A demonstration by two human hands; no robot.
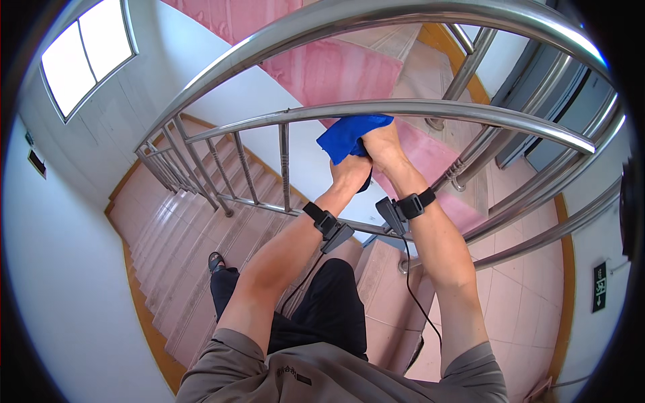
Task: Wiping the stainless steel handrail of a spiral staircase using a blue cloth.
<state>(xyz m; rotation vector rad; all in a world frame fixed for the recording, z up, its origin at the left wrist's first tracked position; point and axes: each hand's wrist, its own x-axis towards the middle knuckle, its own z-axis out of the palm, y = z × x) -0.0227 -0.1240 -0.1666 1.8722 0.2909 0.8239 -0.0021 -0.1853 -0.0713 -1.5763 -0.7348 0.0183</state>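
A blue cloth (347,135) is bunched just under the middle rail (413,107) of a stainless-steel stair railing. My right hand (382,145) grips the cloth from the right, close below that rail. Lower and to the left, my left hand (351,170) also closes on the cloth, and a darker fold hangs beneath it. Most of my fingers are hidden by the cloth and the backs of my hands. Whether a baluster runs inside the cloth, I cannot tell. To the left stands a bare steel baluster (284,169).
The thick top handrail (322,32) curves above my hands. Tiled stairs (201,231) descend to the left, where my sandalled foot (215,261) stands. A pink sloping surface (332,70) lies beyond the railing. On the right are a landing (524,292), a grey door (569,111) and an exit sign (599,287).
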